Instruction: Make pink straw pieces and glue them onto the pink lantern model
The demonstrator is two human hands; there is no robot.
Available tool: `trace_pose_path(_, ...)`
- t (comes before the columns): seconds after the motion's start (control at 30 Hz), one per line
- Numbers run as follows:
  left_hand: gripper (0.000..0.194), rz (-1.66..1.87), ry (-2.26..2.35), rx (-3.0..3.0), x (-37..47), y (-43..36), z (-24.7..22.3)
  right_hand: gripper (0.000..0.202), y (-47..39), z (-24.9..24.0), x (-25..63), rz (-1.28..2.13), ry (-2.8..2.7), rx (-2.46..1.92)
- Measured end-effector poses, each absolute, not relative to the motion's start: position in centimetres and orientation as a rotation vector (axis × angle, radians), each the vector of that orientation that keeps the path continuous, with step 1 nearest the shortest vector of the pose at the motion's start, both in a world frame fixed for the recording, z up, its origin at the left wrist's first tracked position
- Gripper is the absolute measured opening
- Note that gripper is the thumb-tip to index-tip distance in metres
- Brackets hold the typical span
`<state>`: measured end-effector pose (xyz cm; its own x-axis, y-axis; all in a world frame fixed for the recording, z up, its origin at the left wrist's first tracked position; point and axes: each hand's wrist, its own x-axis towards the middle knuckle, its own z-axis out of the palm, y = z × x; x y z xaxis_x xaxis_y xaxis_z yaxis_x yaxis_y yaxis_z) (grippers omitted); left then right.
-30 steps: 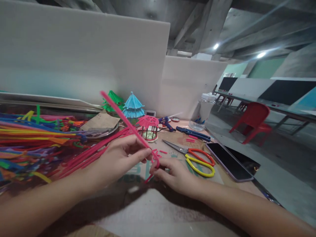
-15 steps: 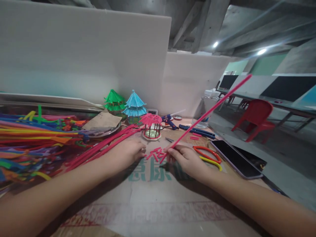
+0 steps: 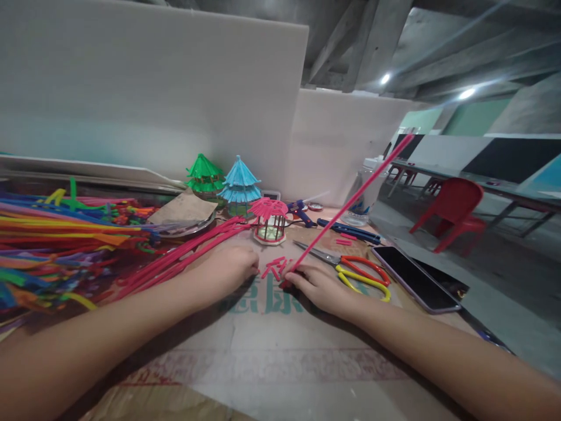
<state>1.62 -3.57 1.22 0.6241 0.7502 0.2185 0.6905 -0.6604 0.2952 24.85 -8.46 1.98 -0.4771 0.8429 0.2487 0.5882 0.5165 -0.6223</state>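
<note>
- A long pink pipe-cleaner stem [image 3: 350, 202] is pinched at its lower end by the right hand [image 3: 318, 285], just right of the frame's centre; its long axis is seen to rise from that hand toward the upper right of the frame.
- The right hand is closed on the stem, with knuckles low over the cardboard-covered bench [image 3: 280, 362].
- A cluster of short pink cut pieces [image 3: 274, 268] is seen at centre frame, between the two hands and just beside both.
- The left hand [image 3: 232, 269] is laid on the bench left of the pieces, fingers curled under; whether anything is gripped cannot be told.
- A pair of red-and-yellow-handled scissors [image 3: 350, 272] is found just right of the right hand, the nearer one to it.
- A small pink-roofed pavilion model [image 3: 268, 219] is placed behind the pieces.
</note>
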Motion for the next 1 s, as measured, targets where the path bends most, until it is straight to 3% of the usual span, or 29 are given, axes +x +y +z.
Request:
trace_pose_path(0.17,0.024,0.531,1.461,2.668,2.2,-5.1,3.3,0.027,-8.6,2.0,24.7,0.785,-2.135,-1.216)
trace_pose_path(0.3,0.027,0.822,1.184,2.31,3.0,-5.8,3.6,0.029,-8.5,1.7,25.0,0.668,-2.157,-1.186)
trace_pose_path(0.4,0.032,0.825,1.008,1.963,3.7,-6.0,2.3,0.027,-8.4,1.7,25.1,0.626,-2.215,-1.14)
trace_pose_path(0.63,0.021,0.869,0.812,1.607,4.8,-6.4,0.7,0.025,-7.9,1.6,24.9,0.815,-2.074,-1.223)
trace_pose_path(1.0,0.022,0.797,0.846,1.803,4.8,-6.9,1.0,0.021,-9.7,2.6,23.7,1.074,-1.852,-1.152)
